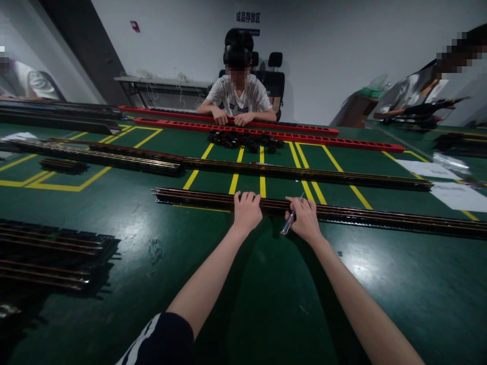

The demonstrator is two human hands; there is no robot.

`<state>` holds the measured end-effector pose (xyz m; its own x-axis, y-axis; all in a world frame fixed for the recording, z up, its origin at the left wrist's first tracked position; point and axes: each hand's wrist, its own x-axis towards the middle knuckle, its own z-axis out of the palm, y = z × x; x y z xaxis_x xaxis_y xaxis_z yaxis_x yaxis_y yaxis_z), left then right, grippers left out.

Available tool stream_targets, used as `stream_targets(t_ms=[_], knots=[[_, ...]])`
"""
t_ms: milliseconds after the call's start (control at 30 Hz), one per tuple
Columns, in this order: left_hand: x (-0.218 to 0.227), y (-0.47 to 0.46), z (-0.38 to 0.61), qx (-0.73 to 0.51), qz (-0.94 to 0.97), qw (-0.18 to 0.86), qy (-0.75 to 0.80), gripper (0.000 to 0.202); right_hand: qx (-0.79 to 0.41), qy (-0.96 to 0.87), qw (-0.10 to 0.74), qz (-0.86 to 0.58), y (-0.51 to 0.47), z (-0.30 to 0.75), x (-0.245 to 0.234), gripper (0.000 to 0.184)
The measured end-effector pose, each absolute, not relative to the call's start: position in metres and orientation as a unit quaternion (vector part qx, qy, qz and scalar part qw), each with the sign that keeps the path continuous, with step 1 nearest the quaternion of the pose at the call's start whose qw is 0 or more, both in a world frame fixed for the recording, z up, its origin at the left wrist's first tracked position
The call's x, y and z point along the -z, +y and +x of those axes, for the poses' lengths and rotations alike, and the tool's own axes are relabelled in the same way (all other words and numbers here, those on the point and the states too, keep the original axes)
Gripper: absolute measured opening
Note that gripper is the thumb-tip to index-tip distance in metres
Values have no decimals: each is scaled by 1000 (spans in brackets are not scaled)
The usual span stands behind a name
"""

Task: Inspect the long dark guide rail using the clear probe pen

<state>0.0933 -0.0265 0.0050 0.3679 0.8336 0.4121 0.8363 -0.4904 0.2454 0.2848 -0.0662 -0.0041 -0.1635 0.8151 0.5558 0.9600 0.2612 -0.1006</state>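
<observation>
A long black rail [205,199] with copper-coloured strips along it lies across the table in front of me. My left hand [248,212] is closed over the rail, its fingers curled over the far edge. A short way to the right, my right hand [304,218] holds a screwdriver [288,223] with a clear handle, which points down towards me. That hand rests against the same rail, with its index finger stretched along it to the left. The screwdriver's tip is too small to make out.
Behind lies another long black rail [335,177], then a pile of black round parts [247,140] and red slotted rails [342,141]. A co-worker [243,99] sits opposite, hands on a red rail. More rails [49,253] lie stacked at left. Paper sheets [462,195] lie at right.
</observation>
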Motion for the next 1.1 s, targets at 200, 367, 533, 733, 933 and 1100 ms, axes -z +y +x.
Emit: stream_targets(t_ms=[200,367,533,733,933,1100], knots=[[-7,-27,94,254,-822,3,-509,35,146,-744,253,-601,-65,283,5,10],[-7,-28,95,262,-820,-3,-509,36,145,-744,255,-600,-66,279,2,14],[-6,-27,94,269,-809,-5,-522,36,147,-715,275,-626,-67,285,3,27],[-7,-27,93,271,-790,-7,-549,34,126,-704,294,-634,-67,294,5,31],[-5,-26,93,275,-792,0,-546,33,112,-727,287,-614,-68,291,3,30],[-4,-26,94,271,-791,5,-549,33,118,-734,274,-610,-67,289,4,24]])
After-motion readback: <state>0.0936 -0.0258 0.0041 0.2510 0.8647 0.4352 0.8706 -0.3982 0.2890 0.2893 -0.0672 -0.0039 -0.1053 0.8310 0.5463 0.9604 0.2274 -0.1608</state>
